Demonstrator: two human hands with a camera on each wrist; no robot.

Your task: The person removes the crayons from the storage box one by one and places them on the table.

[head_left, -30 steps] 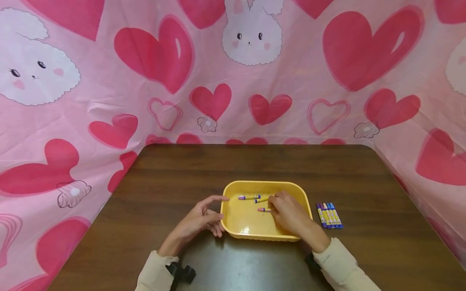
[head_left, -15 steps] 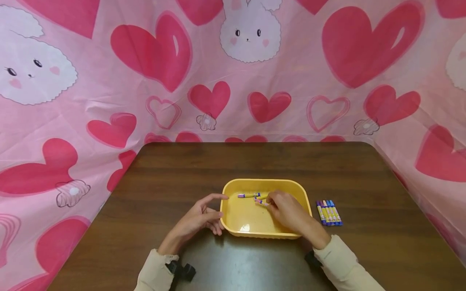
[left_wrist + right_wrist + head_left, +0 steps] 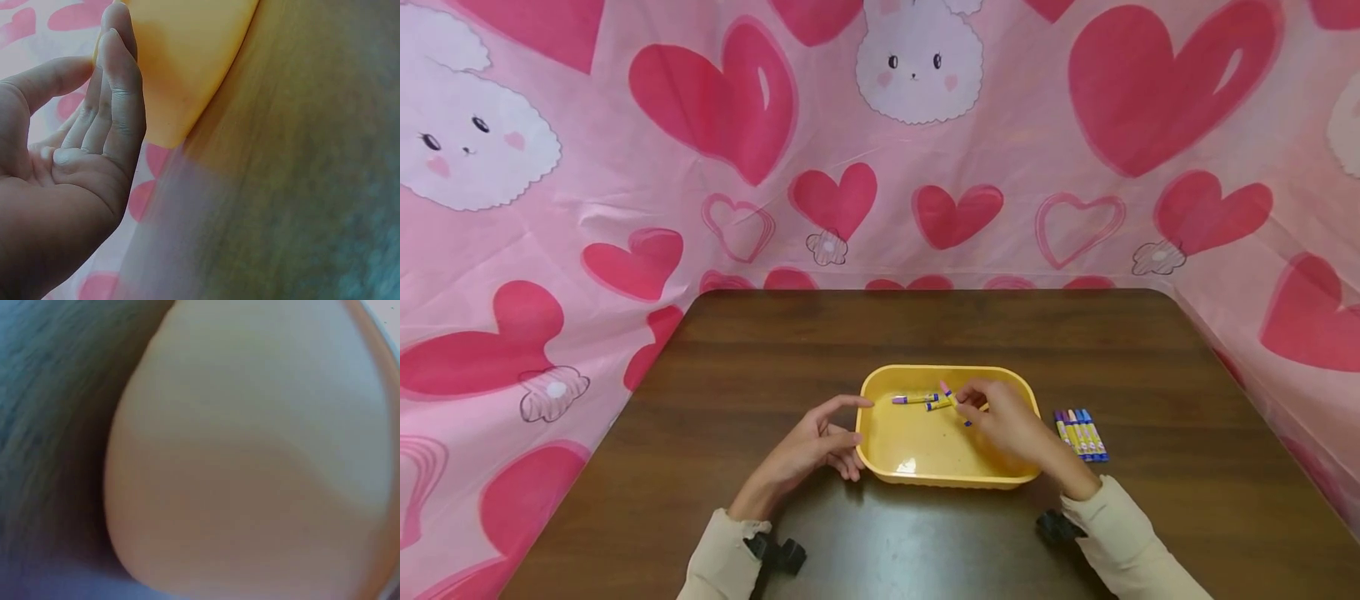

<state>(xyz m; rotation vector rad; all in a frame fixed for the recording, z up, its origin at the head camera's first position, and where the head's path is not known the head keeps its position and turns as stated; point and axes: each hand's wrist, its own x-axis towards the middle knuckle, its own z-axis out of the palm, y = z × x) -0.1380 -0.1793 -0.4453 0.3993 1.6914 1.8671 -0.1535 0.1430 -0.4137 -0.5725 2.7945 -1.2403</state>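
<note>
A yellow plastic tray point(image 3: 917, 450) sits on the table. My left hand point(image 3: 808, 446) holds its left rim, index finger and thumb at the edge; in the left wrist view the hand point(image 3: 94, 125) is beside the tray wall point(image 3: 187, 56). Inside the tray, my right hand point(image 3: 1011, 421) pinches a pink crayon point(image 3: 946, 389), which is tilted, its blue end showing below the fingers. Near the back wall lie a purple crayon point(image 3: 915, 400) and a yellow-wrapped crayon point(image 3: 936, 406), its tip hidden. The right wrist view shows only the tray's blurred outer wall point(image 3: 237, 456), no hand.
Right of the tray, several crayons point(image 3: 1081, 435) lie side by side in a neat row on the dark wooden table point(image 3: 775, 350). A pink cloth point(image 3: 880, 150) with hearts and rabbits hangs behind the table and along its sides.
My right hand has picked up the pink crayon from the tray floor and turned it tip-away, drawing slightly right. The left hand stays at the rim.
</note>
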